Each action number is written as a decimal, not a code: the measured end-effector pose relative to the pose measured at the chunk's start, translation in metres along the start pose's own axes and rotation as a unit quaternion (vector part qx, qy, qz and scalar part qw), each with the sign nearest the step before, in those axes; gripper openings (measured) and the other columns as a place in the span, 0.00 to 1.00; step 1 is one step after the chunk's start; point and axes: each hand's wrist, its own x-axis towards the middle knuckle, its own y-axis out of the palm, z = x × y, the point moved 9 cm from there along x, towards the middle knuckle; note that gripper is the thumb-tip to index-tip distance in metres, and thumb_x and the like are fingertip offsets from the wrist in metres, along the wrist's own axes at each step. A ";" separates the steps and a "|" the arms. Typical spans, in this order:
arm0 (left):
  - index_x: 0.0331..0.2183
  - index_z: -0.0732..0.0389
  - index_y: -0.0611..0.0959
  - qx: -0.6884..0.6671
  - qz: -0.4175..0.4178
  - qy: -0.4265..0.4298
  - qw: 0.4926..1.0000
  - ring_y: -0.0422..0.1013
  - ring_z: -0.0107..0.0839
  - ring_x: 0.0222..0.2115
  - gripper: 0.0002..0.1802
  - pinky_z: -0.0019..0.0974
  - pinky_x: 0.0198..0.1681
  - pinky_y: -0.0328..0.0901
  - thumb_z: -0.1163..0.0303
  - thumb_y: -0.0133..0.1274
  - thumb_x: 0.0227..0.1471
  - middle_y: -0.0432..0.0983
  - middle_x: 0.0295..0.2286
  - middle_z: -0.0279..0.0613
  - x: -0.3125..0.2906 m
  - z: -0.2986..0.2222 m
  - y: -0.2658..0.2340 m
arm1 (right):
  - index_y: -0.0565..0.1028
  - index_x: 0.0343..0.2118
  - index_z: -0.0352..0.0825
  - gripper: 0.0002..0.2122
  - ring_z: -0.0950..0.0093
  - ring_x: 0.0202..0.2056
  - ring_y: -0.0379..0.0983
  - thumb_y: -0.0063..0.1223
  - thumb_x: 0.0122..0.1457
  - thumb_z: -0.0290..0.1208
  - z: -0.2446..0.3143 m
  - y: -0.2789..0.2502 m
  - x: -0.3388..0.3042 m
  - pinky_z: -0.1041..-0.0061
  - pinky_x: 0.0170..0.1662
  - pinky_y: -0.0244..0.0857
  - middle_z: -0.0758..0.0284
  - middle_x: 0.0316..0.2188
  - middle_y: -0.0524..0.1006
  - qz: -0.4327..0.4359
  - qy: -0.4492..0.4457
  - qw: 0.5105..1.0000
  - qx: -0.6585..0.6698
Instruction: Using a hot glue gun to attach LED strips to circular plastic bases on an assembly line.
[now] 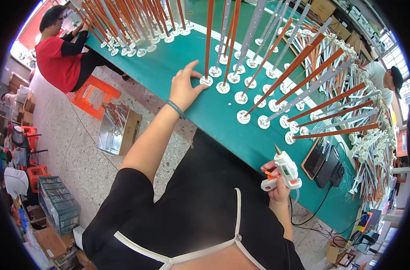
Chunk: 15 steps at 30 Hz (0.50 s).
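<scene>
My left hand (184, 87) reaches over the green tabletop. Its thumb and fingers close around the edge of a small round white base (206, 81), from which a brown strip (209, 40) stands upright. In my right hand (279, 191), near the table's front edge, is a white and orange glue gun (286, 167), its nozzle tilted up and to the left. Between and beyond my hands stand several more white round bases (243, 117) carrying brown strips and silvery, dotted strips (250, 33).
A dark phone (312, 157) and a black power block (327, 168) with a cable lie right of the glue gun. Loose strips (371, 157) pile up at the far right. A person in red (58, 60) sits at the table's left; a strip-filled box (119, 128) stands on the floor.
</scene>
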 end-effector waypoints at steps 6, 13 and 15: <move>0.50 0.59 0.72 0.016 0.032 0.020 0.999 0.71 0.38 0.38 0.36 0.39 0.45 0.65 0.70 0.66 0.36 0.79 0.33 0.36 0.013 -0.006 0.011 | 0.74 0.31 0.33 0.15 0.64 0.41 0.71 0.57 0.54 0.42 -0.005 -0.002 0.002 0.65 0.46 0.67 0.55 0.38 0.73 0.012 0.020 1.000 0.008; 0.48 0.56 0.74 -0.046 0.057 0.015 0.997 0.71 0.33 0.37 0.34 0.37 0.43 0.66 0.67 0.67 0.36 0.78 0.35 0.37 0.016 -0.006 0.009 | 0.74 0.32 0.31 0.08 0.61 0.42 0.73 0.50 0.53 0.30 -0.008 -0.009 -0.001 0.61 0.48 0.67 0.53 0.40 0.75 0.012 0.009 0.999 0.039; 0.47 0.56 0.75 -0.092 0.032 -0.013 0.995 0.71 0.29 0.37 0.31 0.36 0.43 0.65 0.67 0.67 0.38 0.77 0.37 0.36 0.034 0.020 -0.001 | 0.74 0.33 0.31 0.09 0.61 0.43 0.73 0.50 0.53 0.30 -0.007 -0.009 -0.001 0.61 0.48 0.66 0.53 0.40 0.75 0.010 0.007 0.999 0.043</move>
